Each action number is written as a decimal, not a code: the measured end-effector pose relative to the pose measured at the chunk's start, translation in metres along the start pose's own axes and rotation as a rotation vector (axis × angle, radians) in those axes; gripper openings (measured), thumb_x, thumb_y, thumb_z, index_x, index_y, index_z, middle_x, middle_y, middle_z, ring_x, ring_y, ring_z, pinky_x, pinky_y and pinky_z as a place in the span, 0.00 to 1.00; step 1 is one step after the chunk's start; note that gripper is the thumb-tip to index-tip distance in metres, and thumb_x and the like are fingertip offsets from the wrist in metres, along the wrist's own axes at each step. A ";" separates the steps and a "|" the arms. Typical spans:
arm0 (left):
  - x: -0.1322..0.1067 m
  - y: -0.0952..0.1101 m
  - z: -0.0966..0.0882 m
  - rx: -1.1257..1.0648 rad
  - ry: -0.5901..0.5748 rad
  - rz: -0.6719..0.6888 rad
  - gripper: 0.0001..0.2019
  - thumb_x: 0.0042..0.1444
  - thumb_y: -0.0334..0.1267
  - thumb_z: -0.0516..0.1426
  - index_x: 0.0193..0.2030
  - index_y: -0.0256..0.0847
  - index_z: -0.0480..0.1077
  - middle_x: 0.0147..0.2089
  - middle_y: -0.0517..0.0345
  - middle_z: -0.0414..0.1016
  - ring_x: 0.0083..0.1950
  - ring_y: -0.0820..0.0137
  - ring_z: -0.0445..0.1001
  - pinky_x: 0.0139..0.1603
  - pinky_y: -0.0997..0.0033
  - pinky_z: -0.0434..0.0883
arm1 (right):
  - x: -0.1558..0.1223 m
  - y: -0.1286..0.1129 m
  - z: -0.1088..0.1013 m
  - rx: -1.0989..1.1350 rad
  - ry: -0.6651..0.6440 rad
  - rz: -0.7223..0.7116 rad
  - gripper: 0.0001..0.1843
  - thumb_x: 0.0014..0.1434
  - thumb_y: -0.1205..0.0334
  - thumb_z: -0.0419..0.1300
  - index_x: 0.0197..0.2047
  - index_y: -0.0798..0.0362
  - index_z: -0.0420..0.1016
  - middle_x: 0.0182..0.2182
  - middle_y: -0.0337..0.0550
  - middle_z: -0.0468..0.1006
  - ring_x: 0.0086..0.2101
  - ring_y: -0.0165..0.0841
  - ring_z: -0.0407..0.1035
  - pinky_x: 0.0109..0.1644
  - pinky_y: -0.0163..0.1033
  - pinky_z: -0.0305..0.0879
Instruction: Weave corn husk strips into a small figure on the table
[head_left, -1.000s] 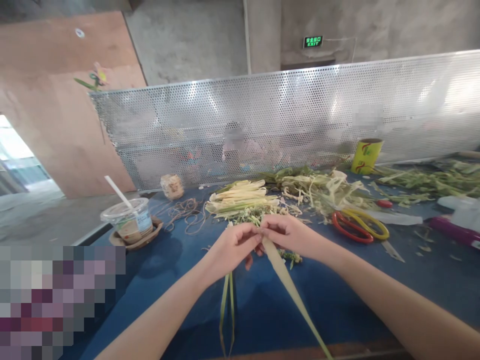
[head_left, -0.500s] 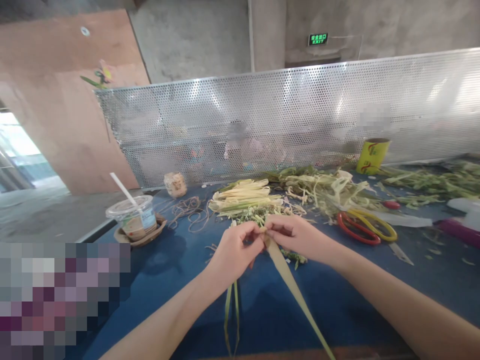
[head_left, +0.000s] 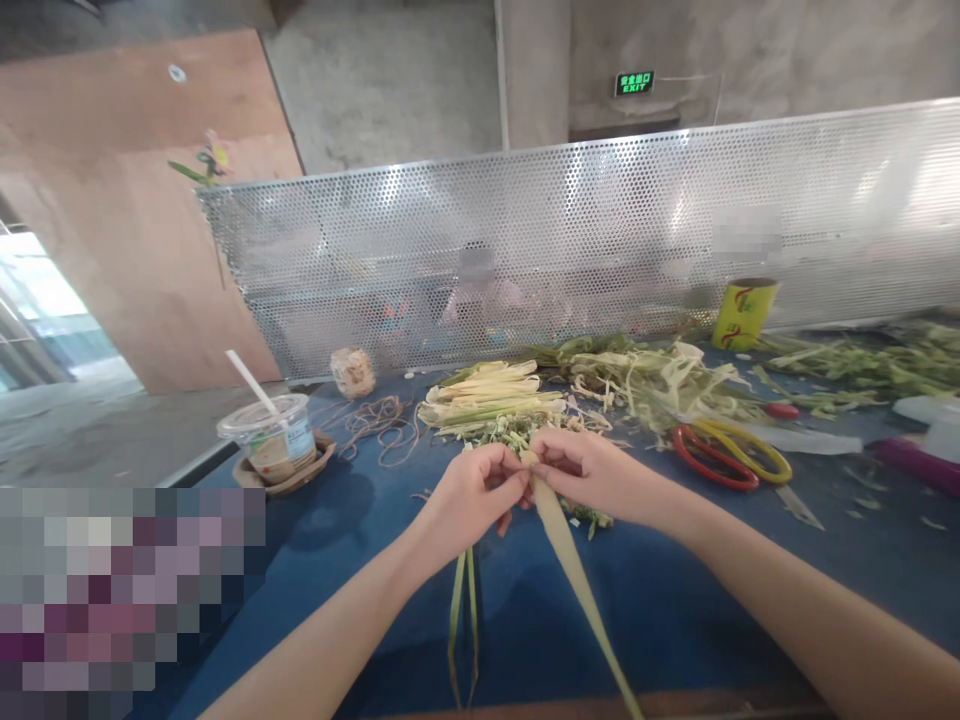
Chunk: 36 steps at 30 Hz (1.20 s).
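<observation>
Near the middle of the view, my left hand (head_left: 466, 502) and my right hand (head_left: 600, 472) meet with fingertips pinched. Between them is the top end of a long, pale green leaf strip (head_left: 568, 560), which tapers down toward the table's front edge. Fingers hide the exact fold or joint at that end. Two thin green strips (head_left: 463, 610) hang or lie below my left hand; where they start is hidden. Just behind my hands is a heap of small dried green bits (head_left: 510, 430), with a stack of pale yellow-green leaf strips (head_left: 491, 395) beyond it.
Scissors (head_left: 716, 458) with red and yellow handles lie right of my hands, near shredded leaves (head_left: 660, 385). A lidded drink cup (head_left: 277, 440) with a straw stands left, near tangled twine (head_left: 379, 420). A yellow tube (head_left: 742, 315) stands before the perforated metal screen (head_left: 585, 240).
The leaf strip's lower end has swung slightly left. Both hands keep their pinch at its top, almost in the same place. The camera view has shifted a little.
</observation>
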<state>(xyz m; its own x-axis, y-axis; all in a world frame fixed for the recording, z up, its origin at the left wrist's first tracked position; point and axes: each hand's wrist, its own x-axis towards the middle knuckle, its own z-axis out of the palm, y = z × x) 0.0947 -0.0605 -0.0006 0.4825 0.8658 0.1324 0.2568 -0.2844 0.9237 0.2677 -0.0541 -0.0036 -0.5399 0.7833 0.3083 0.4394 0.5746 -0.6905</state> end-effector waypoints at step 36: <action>-0.001 0.007 0.014 0.312 0.321 0.092 0.08 0.50 0.36 0.50 0.22 0.40 0.59 0.16 0.66 0.62 0.18 0.77 0.62 0.22 0.77 0.60 | -0.004 -0.005 0.015 -0.447 0.220 0.019 0.09 0.59 0.61 0.43 0.29 0.52 0.59 0.20 0.37 0.63 0.21 0.28 0.57 0.26 0.33 0.47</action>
<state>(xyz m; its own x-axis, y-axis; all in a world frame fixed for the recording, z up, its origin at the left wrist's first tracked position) 0.1076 -0.0690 0.0003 0.2434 0.9009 0.3593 0.4888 -0.4339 0.7569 0.2565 -0.0631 -0.0117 -0.3858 0.7986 0.4620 0.7385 0.5675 -0.3641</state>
